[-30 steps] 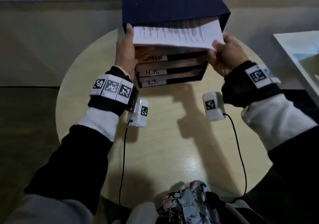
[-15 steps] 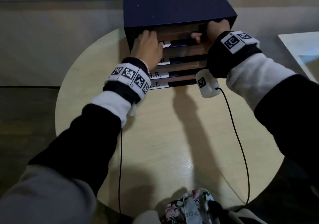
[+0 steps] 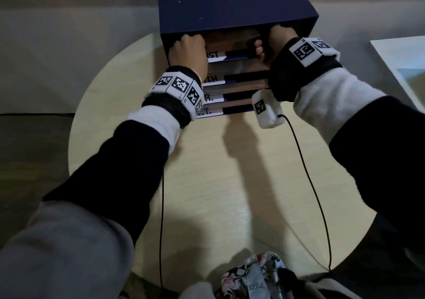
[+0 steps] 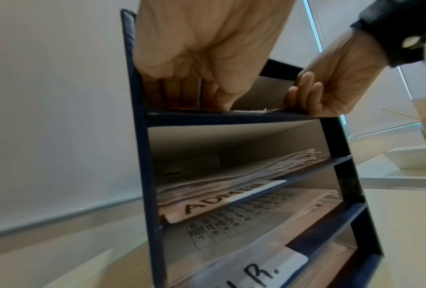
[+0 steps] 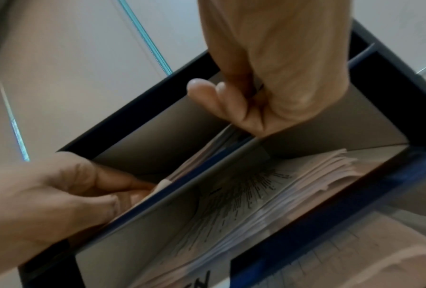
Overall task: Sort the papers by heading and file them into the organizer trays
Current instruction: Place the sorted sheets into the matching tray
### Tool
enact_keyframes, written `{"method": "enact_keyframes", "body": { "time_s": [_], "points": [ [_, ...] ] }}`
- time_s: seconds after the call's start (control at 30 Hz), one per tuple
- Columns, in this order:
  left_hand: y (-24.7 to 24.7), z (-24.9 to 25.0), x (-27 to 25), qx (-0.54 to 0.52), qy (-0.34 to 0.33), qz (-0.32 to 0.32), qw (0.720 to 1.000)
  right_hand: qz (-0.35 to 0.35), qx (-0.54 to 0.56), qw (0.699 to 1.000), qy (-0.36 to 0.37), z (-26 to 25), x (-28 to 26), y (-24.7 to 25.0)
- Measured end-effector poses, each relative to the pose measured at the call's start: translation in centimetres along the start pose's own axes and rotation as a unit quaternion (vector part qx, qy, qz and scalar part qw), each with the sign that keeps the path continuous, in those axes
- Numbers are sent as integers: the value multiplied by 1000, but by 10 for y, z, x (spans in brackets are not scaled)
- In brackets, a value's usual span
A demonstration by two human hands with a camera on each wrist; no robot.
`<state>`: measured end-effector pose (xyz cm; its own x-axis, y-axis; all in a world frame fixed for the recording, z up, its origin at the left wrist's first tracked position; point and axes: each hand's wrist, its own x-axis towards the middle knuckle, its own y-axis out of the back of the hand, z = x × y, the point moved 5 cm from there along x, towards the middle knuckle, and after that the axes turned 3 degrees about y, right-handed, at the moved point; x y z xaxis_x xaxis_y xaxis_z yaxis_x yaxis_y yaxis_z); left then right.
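Observation:
A dark blue organizer (image 3: 230,1) stands at the far edge of the round table (image 3: 230,183). Its trays carry white labels ending "IST", "ADMIN" (image 4: 222,200), "H.R." (image 4: 261,272) and "I.T.". Both hands reach into the top tray. My left hand (image 3: 187,50) pinches the sheet's left edge (image 4: 199,91) between thumb and fingers. My right hand (image 3: 269,43) is curled at the tray's right side, gripping the same paper (image 5: 207,154), most of which is hidden inside. The ADMIN tray holds a paper stack (image 5: 256,194); the H.R. tray shows a printed sheet (image 4: 231,224).
A white surface (image 3: 402,68) lies to the right, off the table. Black cables (image 3: 310,183) trail from the wrist units across the tabletop. A floral cloth (image 3: 253,275) sits at the near edge.
A second ago both hands held the printed sheet in front of the organizer's top slot. They have since pushed it in, and now both hands are inside the top tray.

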<state>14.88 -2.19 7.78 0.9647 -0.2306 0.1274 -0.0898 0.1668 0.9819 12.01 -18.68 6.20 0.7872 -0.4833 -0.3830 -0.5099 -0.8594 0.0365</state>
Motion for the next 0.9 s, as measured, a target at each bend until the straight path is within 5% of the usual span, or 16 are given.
{"method": "enact_keyframes", "body": {
  "time_s": [0.33, 0.63, 0.9],
  "points": [
    [-3, -6, -12, -62, -34, 14, 997, 83, 1, 997, 2, 0, 5, 14],
    [-8, -8, 2, -126, 23, -11, 992, 6, -150, 989, 13, 0, 5, 24],
    [-15, -8, -5, -117, 64, -22, 991, 4, -259, 961, 100, -3, 0, 26]
  ]
}}
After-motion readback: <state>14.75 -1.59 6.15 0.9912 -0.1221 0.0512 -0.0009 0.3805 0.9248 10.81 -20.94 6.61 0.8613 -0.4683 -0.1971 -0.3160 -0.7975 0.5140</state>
